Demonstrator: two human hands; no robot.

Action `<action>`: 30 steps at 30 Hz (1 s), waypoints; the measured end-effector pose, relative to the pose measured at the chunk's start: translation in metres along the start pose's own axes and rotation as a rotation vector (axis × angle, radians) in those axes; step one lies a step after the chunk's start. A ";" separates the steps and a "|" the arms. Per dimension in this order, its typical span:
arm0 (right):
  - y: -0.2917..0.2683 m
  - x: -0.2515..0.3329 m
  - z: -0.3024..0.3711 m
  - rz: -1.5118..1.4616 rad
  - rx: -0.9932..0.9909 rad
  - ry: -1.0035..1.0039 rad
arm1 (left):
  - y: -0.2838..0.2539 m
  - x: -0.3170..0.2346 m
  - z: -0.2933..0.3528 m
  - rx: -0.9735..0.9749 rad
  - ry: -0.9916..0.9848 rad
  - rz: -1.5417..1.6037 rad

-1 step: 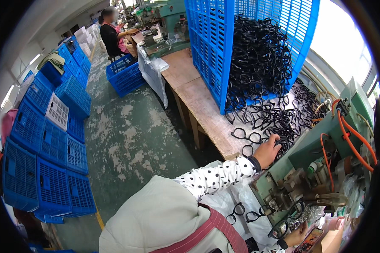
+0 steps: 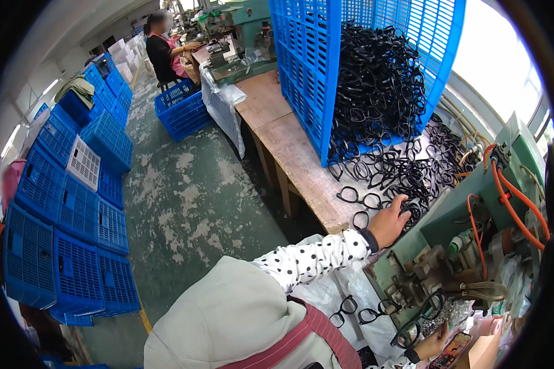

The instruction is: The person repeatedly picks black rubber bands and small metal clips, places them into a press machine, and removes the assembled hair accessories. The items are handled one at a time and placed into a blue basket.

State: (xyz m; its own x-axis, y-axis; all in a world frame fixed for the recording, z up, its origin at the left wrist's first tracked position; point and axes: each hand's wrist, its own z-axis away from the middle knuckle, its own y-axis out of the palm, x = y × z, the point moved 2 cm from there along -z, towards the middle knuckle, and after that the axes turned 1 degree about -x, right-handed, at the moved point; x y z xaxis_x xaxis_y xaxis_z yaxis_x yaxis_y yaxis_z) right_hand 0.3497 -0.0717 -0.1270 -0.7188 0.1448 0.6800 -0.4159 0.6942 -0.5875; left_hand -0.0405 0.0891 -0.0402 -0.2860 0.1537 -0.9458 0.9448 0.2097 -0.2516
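Note:
On the worktop, my left hand [image 2: 389,224] reaches to the near edge of a heap of black eyeglass frames [image 2: 378,92]. Its finger and thumb are apart, with dark frames at their tips; the other fingers are hidden. At the lower right, my right hand [image 2: 433,344] is closed by the rim of a black eyeglass frame [image 2: 406,335], which it seems to hold tilted in front of the green machine [image 2: 406,270]. Part of that grip is hidden. Two more frames, one of them a black eyeglass frame [image 2: 343,311], lie on white plastic sheeting [image 2: 326,286] near my body.
A tipped blue crate [image 2: 311,80] holds the heap, which spills onto the wooden table [image 2: 277,132]. Orange hoses [image 2: 514,209] run over the machine. A phone [image 2: 452,350] lies by my right hand. Stacked blue crates [image 2: 74,258] line the left; a person [image 2: 163,55] sits farther off.

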 end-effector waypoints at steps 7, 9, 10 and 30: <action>-0.022 0.125 0.005 -0.344 -0.032 0.249 | 0.011 -0.068 0.065 0.167 1.090 0.118; -0.001 0.168 0.007 -0.667 0.049 0.234 | 0.017 -0.070 0.074 0.222 1.225 0.108; -0.002 0.191 0.010 -0.707 0.059 0.235 | 0.020 -0.076 0.079 0.254 1.280 0.104; 0.014 0.209 0.000 -0.732 0.001 0.189 | 0.036 -0.096 0.092 0.790 1.468 0.165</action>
State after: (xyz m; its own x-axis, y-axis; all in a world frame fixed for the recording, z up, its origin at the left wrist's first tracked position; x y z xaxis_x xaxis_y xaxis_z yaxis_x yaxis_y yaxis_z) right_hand 0.1936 -0.0313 0.0069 -0.1505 -0.2345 0.9604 -0.7508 0.6591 0.0432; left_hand 0.0359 -0.0069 0.0230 0.3521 0.9300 -0.1051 0.6905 -0.3339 -0.6416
